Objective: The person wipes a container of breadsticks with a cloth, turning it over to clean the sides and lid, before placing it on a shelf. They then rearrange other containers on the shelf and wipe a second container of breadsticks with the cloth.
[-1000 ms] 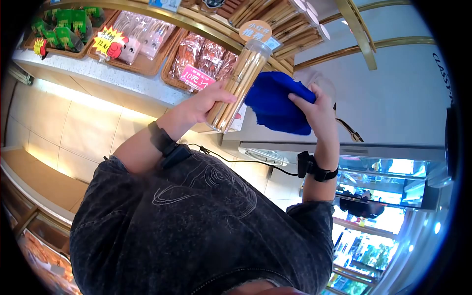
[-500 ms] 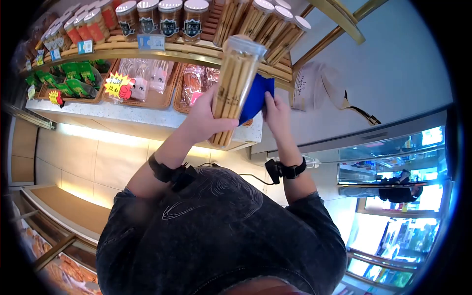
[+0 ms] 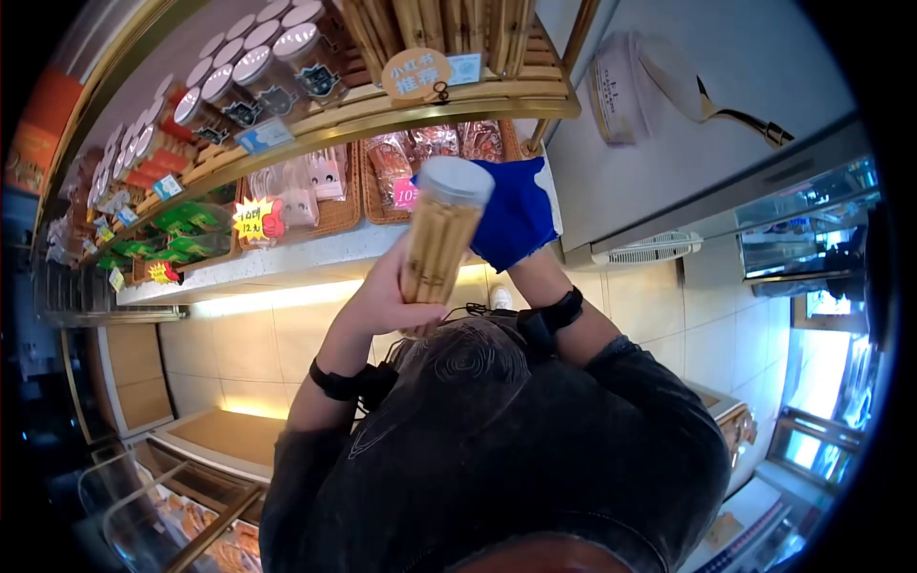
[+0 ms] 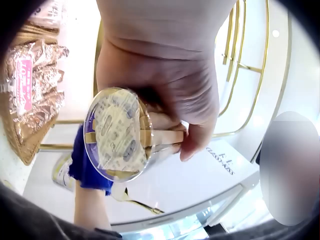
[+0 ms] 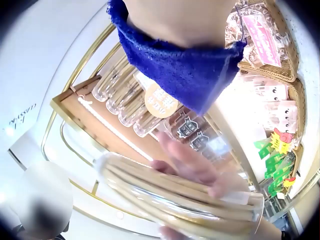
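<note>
My left hand grips a tall clear jar packed with long tan stick snacks, fingers round one side and thumb across the lower part. The jar leans, its pale lid up and away from me; its base, with a printed label, shows in the left wrist view. Just right of the jar, a blue cloth drapes over my right hand. The cloth hides the fingers of that hand, and its lower edge hangs at the wrist. In the head view the cloth sits partly behind the jar.
Ahead, a gold-edged shelf carries several jars of snacks. Beneath it, wicker baskets of packets with price tags stand on a pale counter. At right is a white panel showing a gold fork.
The view has swung toward the shelf. My left hand still holds the jar, now more upright. The blue cloth, pinched in my right hand before, now covers that hand beside the jar.
</note>
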`<action>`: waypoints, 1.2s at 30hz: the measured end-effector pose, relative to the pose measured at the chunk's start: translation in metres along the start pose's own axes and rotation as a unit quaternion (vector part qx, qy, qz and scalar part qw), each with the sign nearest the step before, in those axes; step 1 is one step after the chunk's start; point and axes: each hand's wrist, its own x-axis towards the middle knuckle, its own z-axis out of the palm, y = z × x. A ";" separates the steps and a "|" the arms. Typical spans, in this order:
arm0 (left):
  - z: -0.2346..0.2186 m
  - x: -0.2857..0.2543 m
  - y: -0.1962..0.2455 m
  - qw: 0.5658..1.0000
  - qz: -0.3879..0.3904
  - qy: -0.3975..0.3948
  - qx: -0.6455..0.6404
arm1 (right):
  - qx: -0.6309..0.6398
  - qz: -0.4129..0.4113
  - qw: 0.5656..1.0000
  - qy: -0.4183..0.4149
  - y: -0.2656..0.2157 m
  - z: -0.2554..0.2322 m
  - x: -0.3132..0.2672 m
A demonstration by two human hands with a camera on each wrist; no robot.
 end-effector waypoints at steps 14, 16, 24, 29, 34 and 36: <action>0.023 0.001 0.004 0.998 -0.021 -0.008 0.051 | 0.217 -0.040 0.975 0.014 -0.081 -0.042 -0.001; 0.027 0.003 0.007 0.991 -0.009 -0.019 0.133 | 0.136 -0.083 0.987 -0.008 -0.095 -0.043 -0.001; 0.031 0.000 0.027 0.980 -0.092 -0.126 0.121 | 0.173 -0.166 0.916 -0.323 -0.104 -0.066 0.005; 0.026 0.000 0.031 0.967 -0.099 -0.128 0.195 | -0.012 -0.103 0.944 -0.314 -0.119 -0.061 0.004; 0.029 -0.006 0.050 0.924 -0.110 -0.086 0.356 | 0.117 0.175 0.934 -0.290 -0.102 -0.045 -0.001; 0.024 -0.009 0.043 0.930 -0.097 -0.088 0.344 | 0.214 0.188 0.916 -0.282 -0.081 -0.042 -0.002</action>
